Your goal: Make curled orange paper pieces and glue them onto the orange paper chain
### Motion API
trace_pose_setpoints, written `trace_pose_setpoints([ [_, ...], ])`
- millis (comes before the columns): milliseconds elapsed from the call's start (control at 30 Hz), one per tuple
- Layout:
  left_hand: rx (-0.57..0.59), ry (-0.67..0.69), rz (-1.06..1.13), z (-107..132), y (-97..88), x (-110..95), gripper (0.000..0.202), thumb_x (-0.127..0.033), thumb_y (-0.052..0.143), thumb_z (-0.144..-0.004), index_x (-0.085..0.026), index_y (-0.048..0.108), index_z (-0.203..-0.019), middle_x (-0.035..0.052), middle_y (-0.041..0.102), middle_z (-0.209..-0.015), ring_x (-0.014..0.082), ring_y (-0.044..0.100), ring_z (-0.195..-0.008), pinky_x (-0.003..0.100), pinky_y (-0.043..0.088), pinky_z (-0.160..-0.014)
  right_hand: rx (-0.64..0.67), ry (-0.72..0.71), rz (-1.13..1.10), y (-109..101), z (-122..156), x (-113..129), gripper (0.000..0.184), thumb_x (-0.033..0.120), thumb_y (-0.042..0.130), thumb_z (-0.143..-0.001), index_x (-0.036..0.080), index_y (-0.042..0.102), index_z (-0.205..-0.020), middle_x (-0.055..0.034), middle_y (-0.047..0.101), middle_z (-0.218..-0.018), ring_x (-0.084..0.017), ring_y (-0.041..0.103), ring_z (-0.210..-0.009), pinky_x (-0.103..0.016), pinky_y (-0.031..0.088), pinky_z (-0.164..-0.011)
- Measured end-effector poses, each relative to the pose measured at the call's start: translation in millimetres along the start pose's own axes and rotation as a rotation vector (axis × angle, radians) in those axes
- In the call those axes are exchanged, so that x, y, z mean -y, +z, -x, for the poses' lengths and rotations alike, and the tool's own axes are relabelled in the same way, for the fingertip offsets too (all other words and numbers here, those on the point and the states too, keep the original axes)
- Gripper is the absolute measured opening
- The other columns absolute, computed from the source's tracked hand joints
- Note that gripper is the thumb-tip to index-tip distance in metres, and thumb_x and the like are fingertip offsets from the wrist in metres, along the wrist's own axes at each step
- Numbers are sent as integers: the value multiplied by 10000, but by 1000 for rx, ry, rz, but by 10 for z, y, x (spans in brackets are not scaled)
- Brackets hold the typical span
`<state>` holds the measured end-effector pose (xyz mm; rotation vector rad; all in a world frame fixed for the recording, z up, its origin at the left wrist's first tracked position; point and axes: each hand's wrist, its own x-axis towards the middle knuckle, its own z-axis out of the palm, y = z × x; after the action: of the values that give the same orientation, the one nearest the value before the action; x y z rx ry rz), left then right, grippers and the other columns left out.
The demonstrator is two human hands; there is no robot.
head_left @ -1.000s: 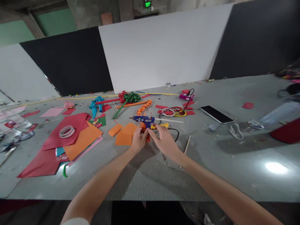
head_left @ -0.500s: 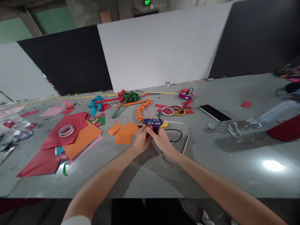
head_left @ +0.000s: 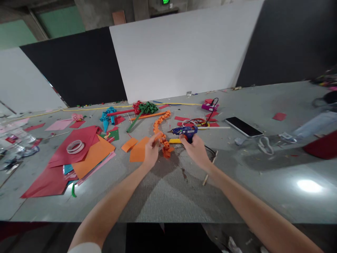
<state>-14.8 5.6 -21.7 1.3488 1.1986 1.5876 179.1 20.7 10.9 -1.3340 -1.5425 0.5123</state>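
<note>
My right hand [head_left: 196, 149] grips a blue hot glue gun [head_left: 187, 132] whose nozzle points left. A white glue stick [head_left: 217, 128] sticks out behind it. The fingers of my left hand [head_left: 152, 149] close on a curled orange paper garland [head_left: 159, 123], which runs up from the hand and joins the far end of an orange stick. Its lower folds [head_left: 166, 149] hang just right of those fingers, below the nozzle. Beside the left hand lie orange paper pieces [head_left: 137, 150]. A yellow object [head_left: 174, 141] shows under the glue gun, partly hidden.
To the left, stacked coloured paper [head_left: 92, 158] bears rolls of tape [head_left: 75, 147]. Green, red and blue paper flowers [head_left: 147, 108] lie further back. On the right are a phone [head_left: 243, 127], coiled cables [head_left: 196, 122] and a purple box [head_left: 210, 105]. A wooden stick [head_left: 206, 179] lies beside my right wrist.
Both hands were together at the glue gun. My right hand has moved it right, turning its nozzle into view, while my left hand has let go and shifted left to the orange garland.
</note>
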Motion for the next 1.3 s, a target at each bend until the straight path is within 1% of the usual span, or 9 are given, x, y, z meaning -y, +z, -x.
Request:
trace_pose_setpoints([
  [133, -42, -108, 216, -72, -46, 59, 489, -355, 640, -926, -233, 563, -1394, 26, 707, -909, 117, 601, -712, 286, 540, -792, 41, -50, 185, -90, -80, -76, 391, 603, 650, -788, 245, 515, -708, -42, 623, -619, -233, 574, -583, -316, 389, -549],
  [200, -71, -171, 258, -101, -56, 106, 430, -362, 643, -918, -218, 601, -1321, 21, 701, -892, 109, 591, -691, 277, 533, -773, 57, -72, 232, -112, -99, -80, 378, 595, 653, -793, 242, 533, -731, -52, 638, -633, -245, 594, -591, -323, 398, -561],
  [267, -93, -211, 242, -123, -64, 151, 306, -380, 640, -908, -186, 663, -1143, 26, 694, -891, 113, 594, -712, 262, 522, -748, 64, -97, 258, -130, -109, -72, 368, 591, 634, -822, 234, 559, -764, -61, 654, -648, -254, 614, -602, -328, 407, -577],
  [367, -86, -213, 177, -146, -78, 197, 223, -394, 634, -889, -172, 649, -911, 24, 674, -865, 129, 608, -767, 251, 512, -743, 51, -125, 284, -152, -115, -63, 355, 578, 631, -838, 227, 587, -810, -73, 681, -683, -265, 639, -632, -333, 417, -599],
  [533, -136, -186, 53, -165, -92, 212, 242, -428, 591, -900, -190, 601, -863, 5, 631, -812, 136, 618, -781, 264, 518, -774, 51, -140, 274, -161, -105, -77, 362, 580, 610, -856, 218, 594, -849, -83, 692, -708, -256, 642, -645, -324, 422, -602],
  [733, -163, -223, 120, -175, -91, 216, 242, -422, 609, -897, -191, 561, -845, 7, 623, -820, 140, 639, -791, 272, 534, -784, 8, -176, 269, -156, -90, -77, 397, 610, 578, -872, 213, 586, -861, -86, 694, -718, -245, 647, -660, -314, 427, -615],
  [1000, -149, -222, 184, -160, -104, 187, 218, -333, 659, -900, -187, 609, -1054, 33, 692, -885, 144, 651, -784, 286, 539, -785, 19, -140, 278, -165, -87, -60, 353, 569, 592, -871, 216, 583, -879, -76, 691, -724, -240, 645, -664, -313, 431, -634],
  [1167, -118, -200, 270, -168, -115, 131, 431, -257, 641, -905, -197, 527, -1317, 32, 719, -890, 129, 640, -726, 283, 547, -762, 15, -146, 275, -154, -85, -84, 398, 604, 575, -876, 208, 599, -899, -89, 693, -737, -245, 645, -672, -317, 429, -636],
  [1300, -109, -218, 337, -167, -107, 129, 580, -212, 674, -871, -211, 473, -1415, -2, 696, -823, 121, 640, -704, 299, 559, -795, 17, -137, 284, -148, -85, -94, 437, 632, 554, -884, 200, 613, -917, -98, 700, -765, -248, 645, -677, -320, 427, -635],
])
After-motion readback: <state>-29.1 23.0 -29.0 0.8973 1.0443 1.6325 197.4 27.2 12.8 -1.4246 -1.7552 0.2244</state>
